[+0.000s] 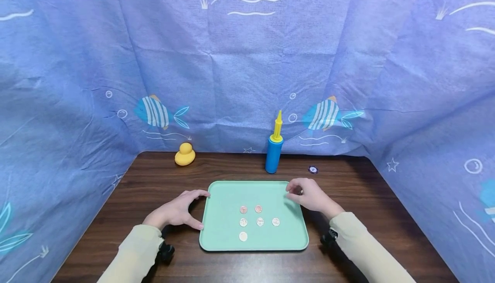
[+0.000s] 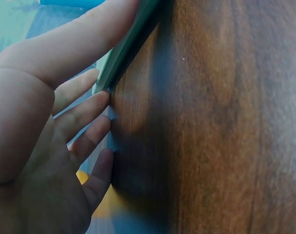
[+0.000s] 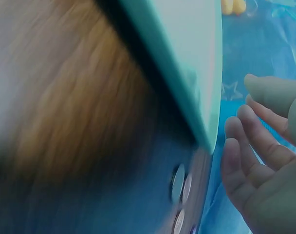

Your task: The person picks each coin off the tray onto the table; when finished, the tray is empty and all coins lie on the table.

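The blue fish-print cloth (image 1: pixel 247 68) hangs on 3 sides of the dark wooden table (image 1: pixel 371 240), shutting off everything behind and beside the work surface.

The mint-green tray (image 1: pixel 224 201) lies flat at the middle of the table, squarely in front of the person, where both arms reach it evenly.

The left hand (image 1: pixel 175 211) sits at the tray's left edge. Thumb and forefinger are spread wide and bracket that edge, both touching the rim; the left wrist view shows the remaining fingers relaxed against the table, gripping nothing. Judgement: the hand is placed to steady the tray.

The right hand (image 1: pixel 309 195) hovers at the tray's far right corner with fingers loosely curled. The right wrist view shows them apart from the rim and empty.

The blue and yellow hand pump (image 1: pixel 274 147) stands upright behind the tray, and the yellow rubber duck (image 1: pixel 184 154) sits at the back left. Both are well apart from the hands.

6 coins (image 1: pixel 258 221) lie on the tray in rows of 2, 3 and 1, none touching another. A small dark disc (image 1: pixel 313 170) lies on the table behind the right hand.
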Tool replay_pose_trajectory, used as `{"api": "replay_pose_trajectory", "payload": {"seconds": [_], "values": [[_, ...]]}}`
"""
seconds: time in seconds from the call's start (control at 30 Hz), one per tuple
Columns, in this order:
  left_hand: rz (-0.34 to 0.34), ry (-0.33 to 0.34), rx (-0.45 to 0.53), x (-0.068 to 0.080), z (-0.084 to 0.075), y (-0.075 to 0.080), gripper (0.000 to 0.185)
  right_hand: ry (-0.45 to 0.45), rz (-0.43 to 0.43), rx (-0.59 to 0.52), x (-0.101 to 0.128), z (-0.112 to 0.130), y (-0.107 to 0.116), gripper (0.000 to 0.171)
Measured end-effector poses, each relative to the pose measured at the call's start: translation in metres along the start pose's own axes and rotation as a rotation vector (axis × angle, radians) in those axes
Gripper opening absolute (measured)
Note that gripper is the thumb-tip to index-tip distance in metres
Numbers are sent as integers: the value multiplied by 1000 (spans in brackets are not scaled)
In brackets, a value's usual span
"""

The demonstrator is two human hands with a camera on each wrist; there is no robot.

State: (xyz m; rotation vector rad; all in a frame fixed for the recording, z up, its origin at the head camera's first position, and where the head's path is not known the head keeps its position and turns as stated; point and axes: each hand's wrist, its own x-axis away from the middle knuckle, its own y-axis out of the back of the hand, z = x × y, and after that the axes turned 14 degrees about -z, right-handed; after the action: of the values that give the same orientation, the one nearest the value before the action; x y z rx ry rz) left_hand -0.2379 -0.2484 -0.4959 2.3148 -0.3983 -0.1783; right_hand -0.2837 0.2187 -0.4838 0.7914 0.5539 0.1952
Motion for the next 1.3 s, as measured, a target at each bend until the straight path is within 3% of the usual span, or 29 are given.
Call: {"api": "replay_pose_trajectory", "payload": {"seconds": [0.43,0.73,1.3], "values": [[4,2,-5,0,-1,1,93,112,238,-5,-21,43,-30,19],[4,-4,-9,-1,-1,0,93,182,346,19,-28,61,-51,18],[9,29,-3,-1,-1,1,93,200,358,59,-33,67,-69,13]]}}
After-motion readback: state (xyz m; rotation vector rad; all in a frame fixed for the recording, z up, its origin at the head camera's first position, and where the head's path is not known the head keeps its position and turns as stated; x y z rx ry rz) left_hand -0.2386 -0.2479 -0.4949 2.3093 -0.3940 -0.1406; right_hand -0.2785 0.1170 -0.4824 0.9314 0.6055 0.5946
